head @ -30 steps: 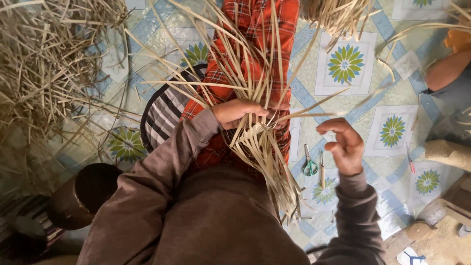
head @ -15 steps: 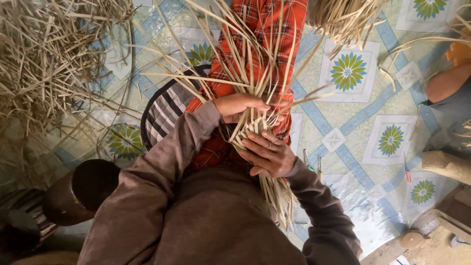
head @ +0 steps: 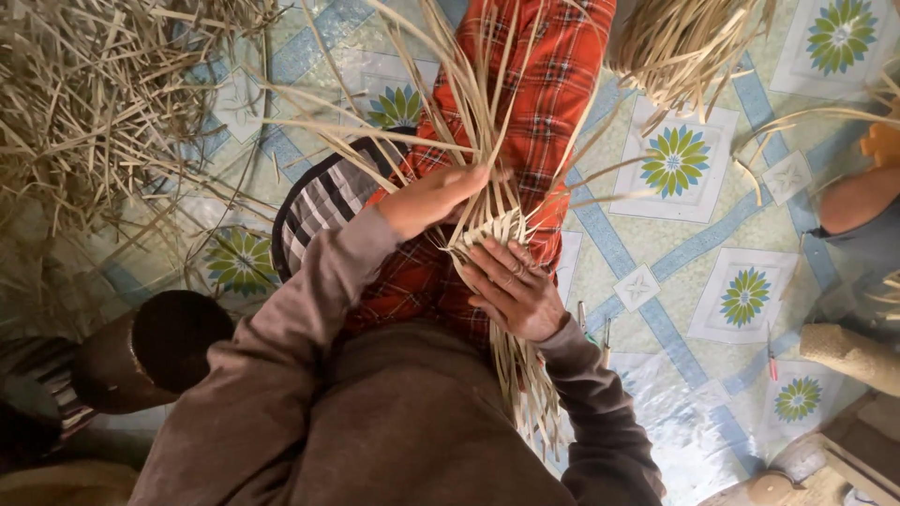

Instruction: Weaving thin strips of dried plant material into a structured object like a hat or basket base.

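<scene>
Left hand: fingers closed around the straw strips, just above the woven patch
Right hand: fingers spread flat against the patch from below, not clenched
Strips: fan upward past the left grip, tails hang below the right palm
Under both grips: red plaid lap

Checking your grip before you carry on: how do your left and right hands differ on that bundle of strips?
The left hand reaches in from the left and lies across the top of the woven strips, fingers pointing right; the right hand sits below, fingers spread and pointing up towards the weave. The left hand shows its back and side; the right hand shows its back with the fingers fanned. Both touch the same bundle over the red plaid lap.
</scene>
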